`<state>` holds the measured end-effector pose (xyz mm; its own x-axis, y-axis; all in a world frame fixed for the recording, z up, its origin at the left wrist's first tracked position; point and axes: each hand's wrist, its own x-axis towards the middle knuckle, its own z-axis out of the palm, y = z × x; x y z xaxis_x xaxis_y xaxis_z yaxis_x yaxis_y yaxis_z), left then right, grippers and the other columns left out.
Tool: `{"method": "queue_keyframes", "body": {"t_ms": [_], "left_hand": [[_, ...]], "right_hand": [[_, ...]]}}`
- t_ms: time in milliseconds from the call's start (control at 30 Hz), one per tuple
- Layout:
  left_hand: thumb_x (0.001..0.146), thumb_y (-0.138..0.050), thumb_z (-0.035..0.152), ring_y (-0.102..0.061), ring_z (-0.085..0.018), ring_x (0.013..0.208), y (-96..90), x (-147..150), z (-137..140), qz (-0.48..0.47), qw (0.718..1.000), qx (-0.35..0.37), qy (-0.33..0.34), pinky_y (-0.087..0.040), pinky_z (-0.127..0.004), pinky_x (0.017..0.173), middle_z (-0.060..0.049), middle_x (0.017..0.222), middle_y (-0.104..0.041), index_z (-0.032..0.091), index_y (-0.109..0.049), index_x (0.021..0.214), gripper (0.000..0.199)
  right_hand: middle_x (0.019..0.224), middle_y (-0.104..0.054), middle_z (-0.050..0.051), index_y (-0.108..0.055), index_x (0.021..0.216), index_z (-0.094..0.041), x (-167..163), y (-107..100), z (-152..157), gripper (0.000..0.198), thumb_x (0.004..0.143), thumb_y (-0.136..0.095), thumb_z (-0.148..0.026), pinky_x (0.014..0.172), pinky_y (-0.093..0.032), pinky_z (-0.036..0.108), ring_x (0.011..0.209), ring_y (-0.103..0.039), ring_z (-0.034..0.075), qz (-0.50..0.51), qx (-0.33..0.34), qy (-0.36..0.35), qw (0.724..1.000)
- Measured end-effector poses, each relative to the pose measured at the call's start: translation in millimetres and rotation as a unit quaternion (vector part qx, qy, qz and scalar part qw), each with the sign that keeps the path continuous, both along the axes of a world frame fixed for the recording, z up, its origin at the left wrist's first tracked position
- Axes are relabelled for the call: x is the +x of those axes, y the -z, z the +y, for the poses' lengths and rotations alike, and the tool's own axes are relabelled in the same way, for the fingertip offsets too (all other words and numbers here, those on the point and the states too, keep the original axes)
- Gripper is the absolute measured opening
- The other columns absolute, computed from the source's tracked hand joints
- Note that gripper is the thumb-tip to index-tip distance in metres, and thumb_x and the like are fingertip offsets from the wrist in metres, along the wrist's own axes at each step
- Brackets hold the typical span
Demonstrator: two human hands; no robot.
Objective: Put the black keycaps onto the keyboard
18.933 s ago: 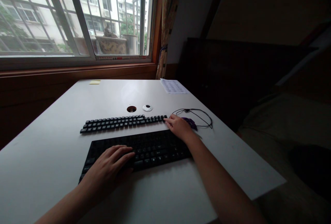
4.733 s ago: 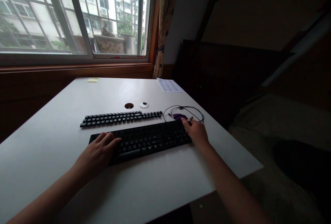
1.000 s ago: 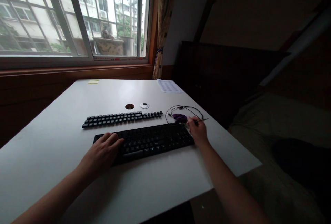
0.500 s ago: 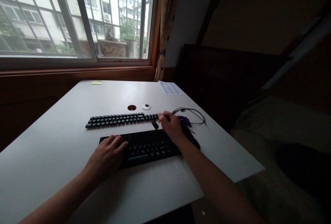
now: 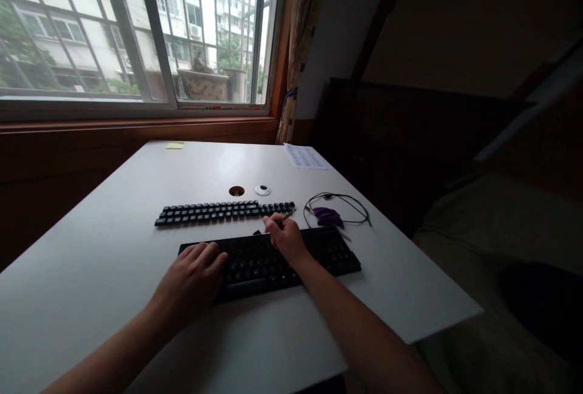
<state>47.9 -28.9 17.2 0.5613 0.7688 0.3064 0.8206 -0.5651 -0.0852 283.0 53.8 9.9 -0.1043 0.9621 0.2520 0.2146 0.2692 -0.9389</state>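
A black keyboard (image 5: 255,281) lies at a slant on the white desk. My left hand (image 5: 200,266) is curled over its left end, fingers together on the keys. Above the keyboard's back edge, my right hand (image 5: 285,237) pinches a thin-handled small brush (image 5: 288,214). Its handle sticks out to the upper right, and a small dark end shows left of the fingers near the back edge. Whether that end touches the keyboard I cannot tell. Just behind stand rows of loose black keycaps (image 5: 207,213), the right part of them close to my right hand.
Right of the keyboard lie a purple cloth (image 5: 328,217) and a looped black cable (image 5: 359,203). Behind the keycaps are a round desk hole (image 5: 236,190) and its white cover (image 5: 263,190). Printed sheets (image 5: 306,156) and a yellow note (image 5: 175,146) lie at the far edge.
My right hand has moved left and slightly down along the keyboard's back edge with the brush, uncovering the purple cloth and the rightmost keycaps. My left hand stays on the keyboard.
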Motion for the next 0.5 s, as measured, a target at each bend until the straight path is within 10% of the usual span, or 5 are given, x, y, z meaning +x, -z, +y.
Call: {"method": "queue_keyframes", "body": {"t_ms": [500], "left_hand": [[0.086,-0.056,0.012,-0.057,-0.027,0.089,-1.4,1.5,-2.3,0.026,0.999,0.028,0.011,-0.049,-0.043,0.081,-0.012,0.105,-0.061,0.017,-0.063,0.112,0.028]], "right_hand": [[0.045,-0.049,-0.007,-0.058,0.069,-0.019,-1.7,-1.8,-6.4,0.035,0.088,-0.056,-0.048,0.041,-0.032,0.019,0.038,-0.042,0.008,-0.008,-0.014,-0.08,0.997]]}}
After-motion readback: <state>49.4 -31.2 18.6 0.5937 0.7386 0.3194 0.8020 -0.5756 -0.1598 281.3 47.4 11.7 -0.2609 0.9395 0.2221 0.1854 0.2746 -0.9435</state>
